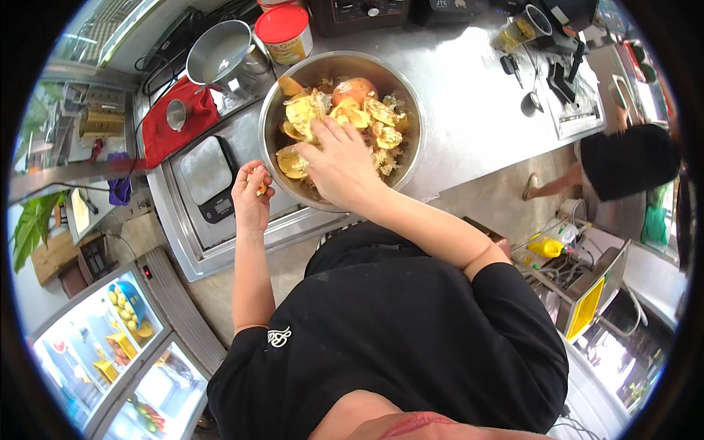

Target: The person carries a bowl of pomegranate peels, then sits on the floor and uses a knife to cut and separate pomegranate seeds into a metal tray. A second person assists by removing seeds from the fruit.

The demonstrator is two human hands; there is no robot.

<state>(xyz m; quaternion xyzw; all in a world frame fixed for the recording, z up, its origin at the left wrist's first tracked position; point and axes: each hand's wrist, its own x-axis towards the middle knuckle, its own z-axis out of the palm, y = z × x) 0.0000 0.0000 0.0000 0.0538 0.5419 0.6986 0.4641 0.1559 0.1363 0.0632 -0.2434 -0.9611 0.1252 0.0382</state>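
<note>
A large steel bowl stands on the steel counter and holds several yellow fruit peels and an orange-pink whole fruit. My right hand reaches into the bowl, fingers spread over the peels at its near left side. Whether it grips a peel, I cannot tell. My left hand hovers just left of the bowl's rim, fingers curled around a small yellow piece of fruit.
A digital scale sits left of the bowl. Behind it lie a red cloth, a steel pot and a red-lidded tub. Another person in black stands at the right. A glass-door fridge is at lower left.
</note>
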